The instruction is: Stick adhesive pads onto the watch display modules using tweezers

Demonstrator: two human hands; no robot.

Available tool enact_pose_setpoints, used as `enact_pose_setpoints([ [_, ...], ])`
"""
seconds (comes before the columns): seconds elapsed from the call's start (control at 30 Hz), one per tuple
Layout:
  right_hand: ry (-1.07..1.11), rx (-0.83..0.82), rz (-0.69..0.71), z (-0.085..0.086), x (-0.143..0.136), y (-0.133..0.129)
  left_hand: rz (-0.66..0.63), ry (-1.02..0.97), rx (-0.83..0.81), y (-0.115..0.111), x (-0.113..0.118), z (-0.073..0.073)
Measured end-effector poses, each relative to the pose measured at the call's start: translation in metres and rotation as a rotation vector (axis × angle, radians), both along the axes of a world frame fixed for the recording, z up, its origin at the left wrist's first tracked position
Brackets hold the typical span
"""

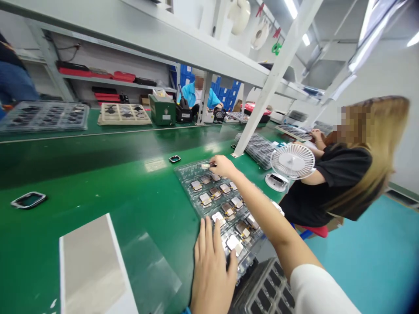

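Note:
A clear plastic tray lies on the green bench, its pockets holding several small square parts with silvery or brownish faces and orange tabs. My right hand is over the tray's far end, fingers pinched on a small flat pale part with a dark edge. The fingers partly hide that part, and I cannot tell if it touches its pocket. My left hand rests open at the tray's near left edge, fingers stretched out over the rim by the nearest parts.
On the bench lie two dark frames, a grey-beige sheet and a clear film. A white fan and stacked trays stand right, near a seated co-worker. A post rises behind. More trays sit below.

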State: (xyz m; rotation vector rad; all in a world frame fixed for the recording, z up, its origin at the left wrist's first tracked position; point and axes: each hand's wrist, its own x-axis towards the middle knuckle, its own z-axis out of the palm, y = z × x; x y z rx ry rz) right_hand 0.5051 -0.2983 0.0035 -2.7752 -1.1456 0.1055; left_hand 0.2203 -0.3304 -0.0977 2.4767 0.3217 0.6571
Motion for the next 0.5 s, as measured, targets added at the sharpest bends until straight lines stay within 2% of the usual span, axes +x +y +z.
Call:
enact_pose_setpoints([
  [0.1, 0.018, 0.055, -0.041, 0.006, -0.004, 0.002, -0.014, 0.008, -0.003, 0.001, 0.000, -0.001],
  [0.2, 0.063, 0.094, -0.081, 0.004, -0.007, 0.003, -0.028, 0.030, 0.005, 0.003, -0.001, 0.001],
  [0.5, 0.196, 0.118, -0.241, -0.026, -0.004, -0.008, -0.040, 0.041, -0.007, 0.003, -0.003, 0.009],
])
